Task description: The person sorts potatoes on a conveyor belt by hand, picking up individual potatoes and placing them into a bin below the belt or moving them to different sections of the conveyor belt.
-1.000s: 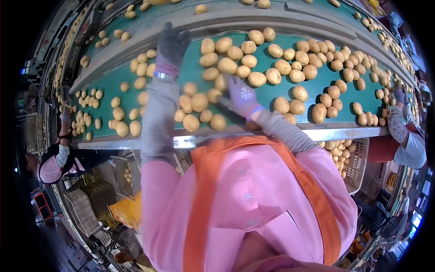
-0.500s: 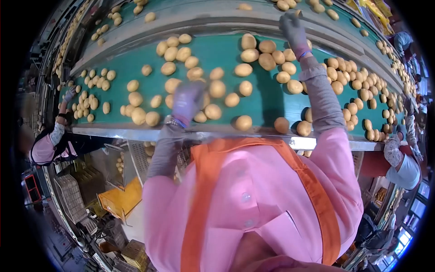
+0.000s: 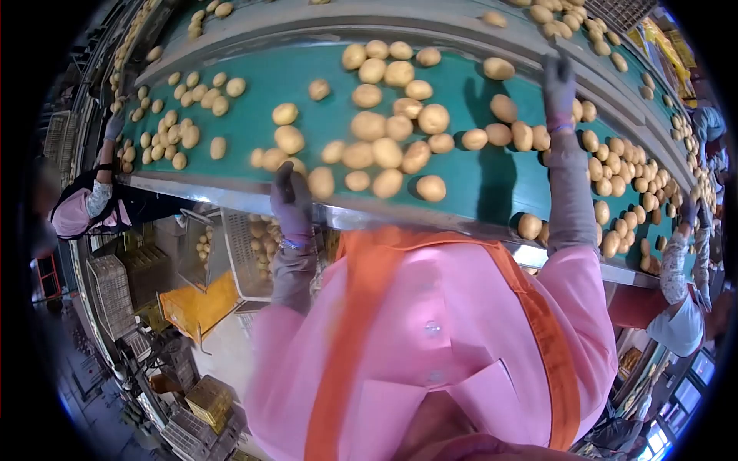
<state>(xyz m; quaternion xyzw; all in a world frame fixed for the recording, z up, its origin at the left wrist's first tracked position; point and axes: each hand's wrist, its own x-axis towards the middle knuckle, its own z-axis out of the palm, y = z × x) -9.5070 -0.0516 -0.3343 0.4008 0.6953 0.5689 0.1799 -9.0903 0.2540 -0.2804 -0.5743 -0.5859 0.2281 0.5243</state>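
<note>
Potatoes (image 3: 388, 150) lie scattered mid green belt (image 3: 254, 100), between the two gloved hands. Left hand (image 3: 290, 201) is at the belt's near edge, with one potato (image 3: 320, 182) just beside its fingers; cannot tell if it grips anything. Right hand (image 3: 559, 91) is at the far rail (image 3: 461, 34), fingers spread and holding nothing, a tuber (image 3: 503, 107) near it. A co-worker (image 3: 77, 211) stands far left.

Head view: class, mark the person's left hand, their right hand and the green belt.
left hand (image 3: 290, 201), head view, back of the glove.
right hand (image 3: 558, 86), head view, back of the glove.
green belt (image 3: 461, 177), head view, bare patch of its surface.
</note>
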